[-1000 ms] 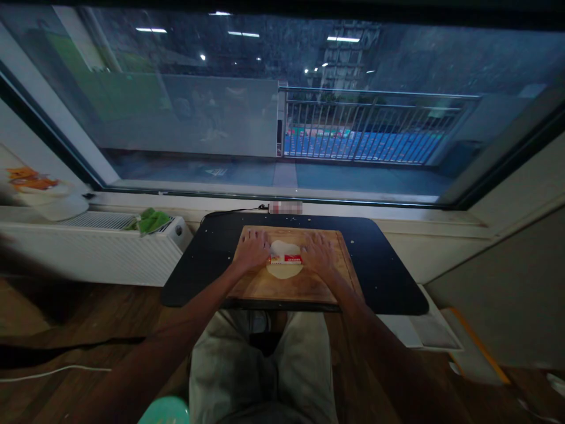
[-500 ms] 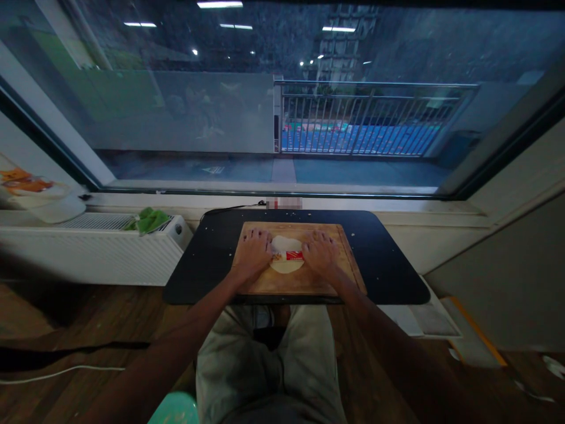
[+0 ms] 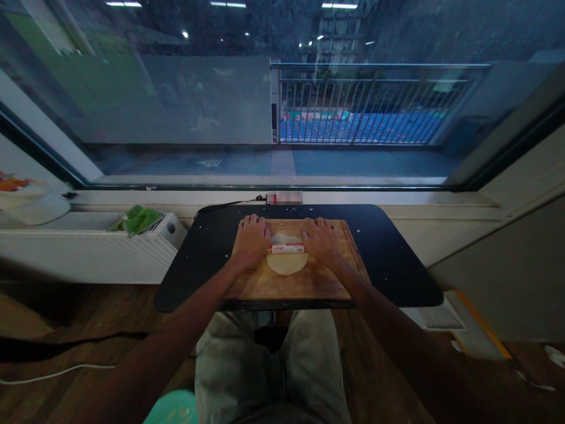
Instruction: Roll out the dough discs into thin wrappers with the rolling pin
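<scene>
A flat, pale round of dough lies on a wooden cutting board. Across its far part runs a rolling pin with a red-and-white printed wrapper. My left hand covers the pin's left end, back of the hand up and fingers bent forward over it. At the right end, my right hand is placed the same way. Both palms press down, and both pin ends are hidden beneath them. The dough's near edge shows toward me.
The board rests on a black tabletop dotted with white bits. A small partly blurred item and a black cord are by the window sill. A green cloth lies on the white radiator at left. A turquoise stool stands below.
The pin has turned, so its wrapper shows more white than red, and it has moved toward the dough's far side with both hands. More of the near dough shows. My view has shifted slightly.
</scene>
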### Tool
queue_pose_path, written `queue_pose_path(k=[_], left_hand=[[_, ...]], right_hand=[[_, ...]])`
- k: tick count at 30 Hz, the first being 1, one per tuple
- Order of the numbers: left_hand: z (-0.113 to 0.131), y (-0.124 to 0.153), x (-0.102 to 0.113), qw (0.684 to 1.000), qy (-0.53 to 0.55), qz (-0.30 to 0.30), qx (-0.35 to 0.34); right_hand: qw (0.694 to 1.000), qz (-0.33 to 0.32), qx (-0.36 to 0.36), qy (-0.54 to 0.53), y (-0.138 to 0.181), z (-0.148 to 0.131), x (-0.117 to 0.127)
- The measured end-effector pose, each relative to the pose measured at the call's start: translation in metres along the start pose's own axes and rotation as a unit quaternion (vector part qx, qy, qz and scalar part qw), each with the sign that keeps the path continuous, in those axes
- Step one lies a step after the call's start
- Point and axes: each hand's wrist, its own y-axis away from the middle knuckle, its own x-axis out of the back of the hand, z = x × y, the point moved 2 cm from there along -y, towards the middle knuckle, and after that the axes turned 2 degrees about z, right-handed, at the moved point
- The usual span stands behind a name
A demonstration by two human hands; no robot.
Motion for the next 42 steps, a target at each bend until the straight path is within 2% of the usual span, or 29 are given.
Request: queue_pose_path(k=[7,15,22,27,37,42], left_hand=[[-0.012,-0.034,-0.019,1.0,0.024,0.018,-0.003],[-0.013,-0.052,-0.027,1.0,0.018,0.003,-0.004],[-0.012,-0.041,-0.026,0.999,0.006,-0.025,0.046],[-0.01,-0.028,-0.025,0.997,-0.004,-0.046,0.055],[-0.004,0.004,-0.019,0.997,-0.018,-0.075,-0.021],[0.0,0.022,-0.01,0.996,-0.017,-0.078,-0.028]], right_hand=[[0.998,-0.028,-0.033,-0.046,-0.026,0.001,0.001],[0.998,-0.007,-0.034,-0.051,-0.042,0.002,-0.007],[0.999,-0.01,-0.043,-0.031,-0.03,0.002,-0.007],[0.999,-0.007,-0.031,-0.011,-0.018,0.001,-0.006],[1.0,0.027,-0.001,0.005,0.009,0.004,-0.023],[0.999,0.044,0.013,-0.007,0.023,0.004,-0.028]])
